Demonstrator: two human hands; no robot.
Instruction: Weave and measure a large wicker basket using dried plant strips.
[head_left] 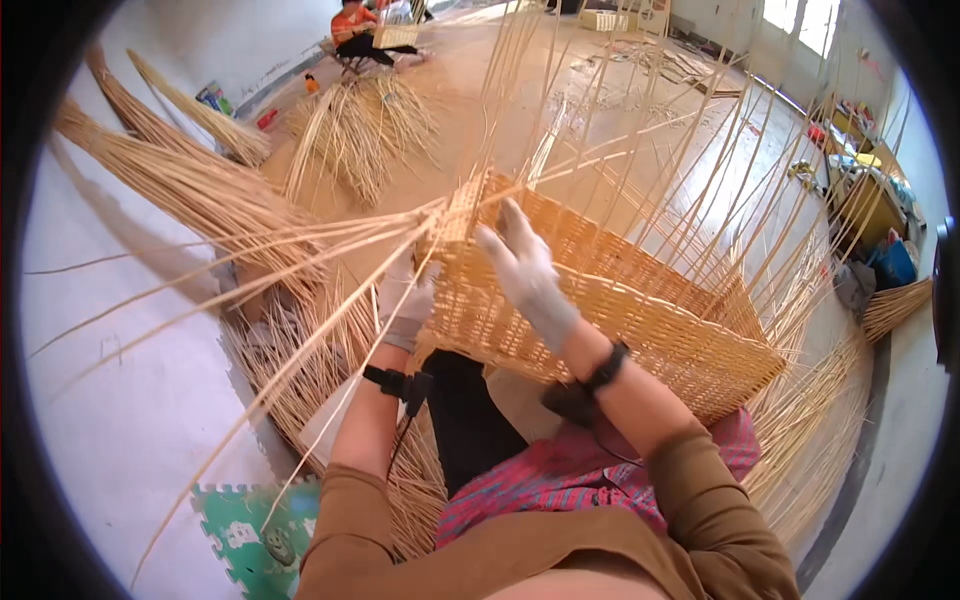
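Observation:
A rectangular wicker basket (620,320) in pale woven strands lies tilted across my lap, its left end raised toward both hands. My left hand (408,305), in a light glove, grips the basket's left end, its fingers partly hidden by strands. Beside it, a bundle of loose strands (350,232) fans out to the left from the corner. My right hand (525,275), gloved too, is over the long near rim close to that corner, thumb and fingers apart. Upright strands (690,190) rise from the far side of the basket.
Long bundles of strands (190,180) lean along the left wall, and another heap (350,130) spreads on the floor ahead. A seated person (360,32) in orange works at the back. A cluttered table (865,190) stands at the right wall; a green foam mat (250,530) lies lower left.

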